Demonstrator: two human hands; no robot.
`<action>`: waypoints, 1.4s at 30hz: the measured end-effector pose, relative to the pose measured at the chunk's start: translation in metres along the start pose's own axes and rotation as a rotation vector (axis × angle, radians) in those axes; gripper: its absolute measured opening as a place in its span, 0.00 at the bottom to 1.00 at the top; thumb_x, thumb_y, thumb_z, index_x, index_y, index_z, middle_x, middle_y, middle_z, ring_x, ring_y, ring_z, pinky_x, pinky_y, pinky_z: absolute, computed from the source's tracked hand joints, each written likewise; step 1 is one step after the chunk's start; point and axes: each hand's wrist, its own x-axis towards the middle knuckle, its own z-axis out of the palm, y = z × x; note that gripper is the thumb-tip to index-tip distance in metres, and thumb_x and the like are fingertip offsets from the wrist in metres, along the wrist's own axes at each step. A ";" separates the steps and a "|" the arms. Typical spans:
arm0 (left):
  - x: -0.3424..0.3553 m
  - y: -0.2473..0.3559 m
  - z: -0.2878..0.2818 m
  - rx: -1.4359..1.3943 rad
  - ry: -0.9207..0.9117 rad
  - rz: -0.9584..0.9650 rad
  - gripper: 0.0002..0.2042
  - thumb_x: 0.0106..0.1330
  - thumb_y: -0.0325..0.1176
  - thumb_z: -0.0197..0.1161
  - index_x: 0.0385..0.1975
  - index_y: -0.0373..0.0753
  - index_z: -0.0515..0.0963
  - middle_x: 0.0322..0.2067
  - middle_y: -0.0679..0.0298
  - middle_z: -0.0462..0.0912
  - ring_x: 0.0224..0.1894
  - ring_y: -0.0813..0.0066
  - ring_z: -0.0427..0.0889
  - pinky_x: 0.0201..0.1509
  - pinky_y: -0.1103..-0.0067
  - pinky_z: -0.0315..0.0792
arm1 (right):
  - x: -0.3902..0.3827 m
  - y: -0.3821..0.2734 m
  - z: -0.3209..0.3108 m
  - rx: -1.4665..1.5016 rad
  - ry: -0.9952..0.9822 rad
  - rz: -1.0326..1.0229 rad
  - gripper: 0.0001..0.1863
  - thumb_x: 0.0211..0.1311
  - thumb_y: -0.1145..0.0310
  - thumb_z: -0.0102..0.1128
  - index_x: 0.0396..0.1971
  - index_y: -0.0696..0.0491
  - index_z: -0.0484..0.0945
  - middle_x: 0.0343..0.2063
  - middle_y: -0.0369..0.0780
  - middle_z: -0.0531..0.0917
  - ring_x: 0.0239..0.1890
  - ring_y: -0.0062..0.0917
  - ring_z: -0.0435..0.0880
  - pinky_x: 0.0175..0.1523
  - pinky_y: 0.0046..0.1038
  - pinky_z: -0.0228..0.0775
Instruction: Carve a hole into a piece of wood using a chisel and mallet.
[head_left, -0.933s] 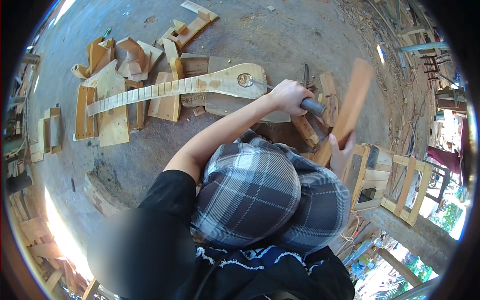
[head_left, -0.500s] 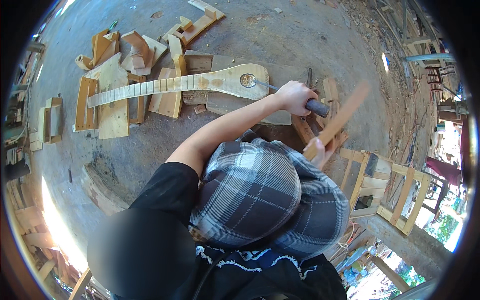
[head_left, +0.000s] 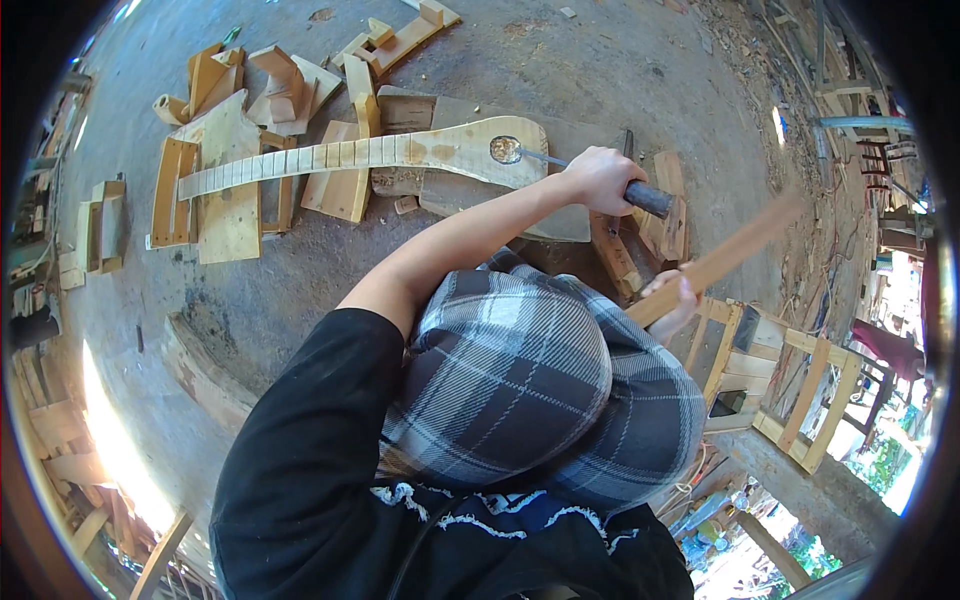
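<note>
My left hand (head_left: 598,180) is closed around a gouge (head_left: 650,199) with a thick dark handle. Its thin metal shank runs left into a round hollow (head_left: 506,150) cut in the wide end of a long-necked wooden instrument body (head_left: 440,148). That body lies across wooden supports, its narrow neck marked with crosswise lines and pointing left. Beside my right knee, my right hand (head_left: 683,308) grips a flat wooden bat (head_left: 735,250), its far end raised to the right, apart from the gouge handle and smeared by motion.
Under the neck sits a wooden frame with a board (head_left: 228,205). Brackets and offcuts (head_left: 285,90) lie beyond it. A wide plank (head_left: 450,195) is beneath the body, near wooden blocks (head_left: 668,200). Slatted wooden frames (head_left: 805,395) stand at my right, and a concrete curb (head_left: 200,365) lies left.
My right hand and the bat have swung rightward, away from the gouge handle. My left hand keeps its hold, the gouge tip still in the hollow. The whole view has shifted slightly.
</note>
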 end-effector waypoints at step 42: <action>0.017 -0.011 0.007 0.044 0.027 -0.226 0.16 0.43 0.40 0.63 0.35 0.51 0.84 0.28 0.57 0.84 0.34 0.55 0.83 0.38 0.65 0.77 | -0.004 -0.001 0.007 -0.543 0.011 0.319 0.17 0.61 0.57 0.54 0.39 0.57 0.70 0.18 0.39 0.73 0.17 0.23 0.73 0.21 0.24 0.69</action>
